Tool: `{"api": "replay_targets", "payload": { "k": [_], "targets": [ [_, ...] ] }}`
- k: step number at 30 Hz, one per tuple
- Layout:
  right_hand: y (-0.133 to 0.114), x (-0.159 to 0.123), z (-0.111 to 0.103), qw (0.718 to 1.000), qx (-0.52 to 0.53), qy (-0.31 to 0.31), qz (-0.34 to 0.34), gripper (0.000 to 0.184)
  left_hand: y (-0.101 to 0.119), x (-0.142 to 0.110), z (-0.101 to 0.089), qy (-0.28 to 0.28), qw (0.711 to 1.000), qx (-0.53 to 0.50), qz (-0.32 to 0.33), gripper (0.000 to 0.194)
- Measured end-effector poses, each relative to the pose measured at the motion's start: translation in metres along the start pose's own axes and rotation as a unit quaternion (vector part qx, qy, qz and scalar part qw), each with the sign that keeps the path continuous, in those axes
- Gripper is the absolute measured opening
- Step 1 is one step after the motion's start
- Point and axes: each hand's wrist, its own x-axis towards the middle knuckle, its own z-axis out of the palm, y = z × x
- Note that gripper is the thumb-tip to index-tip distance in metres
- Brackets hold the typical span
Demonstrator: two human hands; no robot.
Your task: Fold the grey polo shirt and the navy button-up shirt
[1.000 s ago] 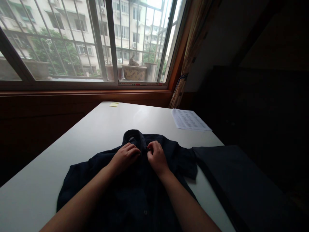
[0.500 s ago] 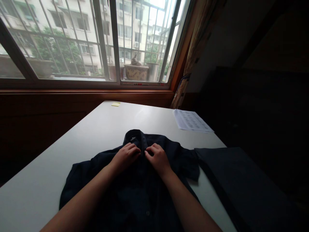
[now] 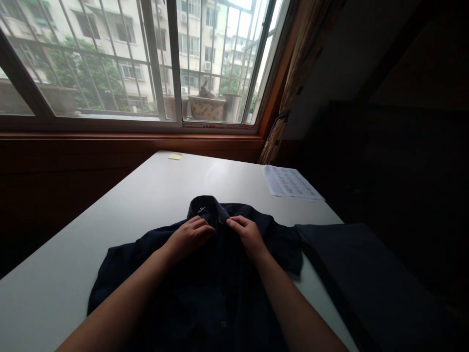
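A dark navy short-sleeved shirt (image 3: 154, 274) lies flat on the white table (image 3: 154, 195), collar away from me. Both my hands rest on its front placket just below the collar. My left hand (image 3: 190, 237) has its fingers curled and pinching the fabric at the left side of the placket. My right hand (image 3: 248, 234) pinches the right edge of the placket, fingertips meeting the left hand's near the top button. A lower button (image 3: 221, 323) shows between my forearms.
A printed sheet of paper (image 3: 289, 182) lies at the table's far right, a yellow sticky note (image 3: 175, 156) at the far edge. Dark folded fabric (image 3: 362, 274) lies on the right. A barred window (image 3: 139, 63) and a curtain (image 3: 289, 88) stand behind the table.
My right hand has shifted slightly up and right along the placket toward the collar. My left hand stays almost in place. The shirt has not moved.
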Motion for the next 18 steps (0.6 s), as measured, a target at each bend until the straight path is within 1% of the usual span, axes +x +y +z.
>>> {"api": "replay_targets", "payload": {
  "k": [2,5,8,10,14,18],
  "targets": [
    [-0.002,-0.001,0.002,1.000,0.014,-0.009,0.005,0.035,0.004,0.002,-0.003,0.034,0.999,-0.018,-0.002,0.014],
    [-0.008,-0.005,0.006,0.999,0.018,-0.031,-0.002,0.029,0.008,0.003,-0.005,0.089,0.995,-0.046,-0.014,0.013],
    [-0.015,-0.010,0.010,0.998,0.010,-0.053,-0.021,0.025,0.010,0.003,-0.004,0.115,0.992,-0.056,-0.015,0.010],
    [-0.017,-0.012,0.012,0.998,0.010,-0.062,-0.025,0.025,0.010,0.003,-0.004,0.113,0.992,-0.051,-0.008,0.011],
    [-0.015,-0.013,0.012,0.997,0.040,-0.068,-0.014,0.024,0.011,0.002,-0.007,0.081,0.996,-0.024,0.021,0.016],
    [-0.015,-0.014,0.010,0.997,0.054,-0.027,-0.039,0.022,0.013,0.003,-0.011,0.041,0.998,0.014,0.054,0.018]
  ]
}}
